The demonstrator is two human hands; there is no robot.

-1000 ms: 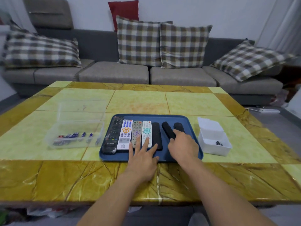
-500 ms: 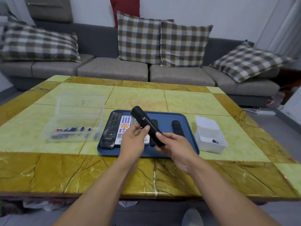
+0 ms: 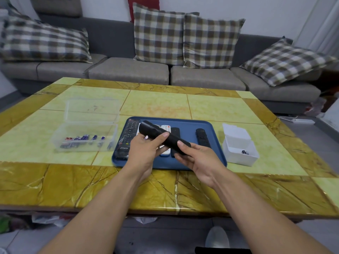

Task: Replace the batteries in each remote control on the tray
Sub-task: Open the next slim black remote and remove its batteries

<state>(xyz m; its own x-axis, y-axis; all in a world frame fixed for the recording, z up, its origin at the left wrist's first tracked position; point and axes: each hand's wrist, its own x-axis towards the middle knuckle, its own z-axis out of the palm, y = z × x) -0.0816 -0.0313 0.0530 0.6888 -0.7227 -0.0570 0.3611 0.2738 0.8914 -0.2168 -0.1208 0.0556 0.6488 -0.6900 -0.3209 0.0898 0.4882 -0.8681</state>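
I noted both the left hand and right hand gripping one black remote above the tray, presumably to reach its battery cover.

We see an evenly, softly lit room, moderately bright, with no hard shadows; faint soft shade lies under the hands and along the near rim of the tray; the polished table carries dull sheen along its front edge and pale glare patches on its green tiles; the wide lens bows the table edges and stretches the forearms at the bottom corners; the sofa looks slightly soft; fine print on the remotes is unreadable.
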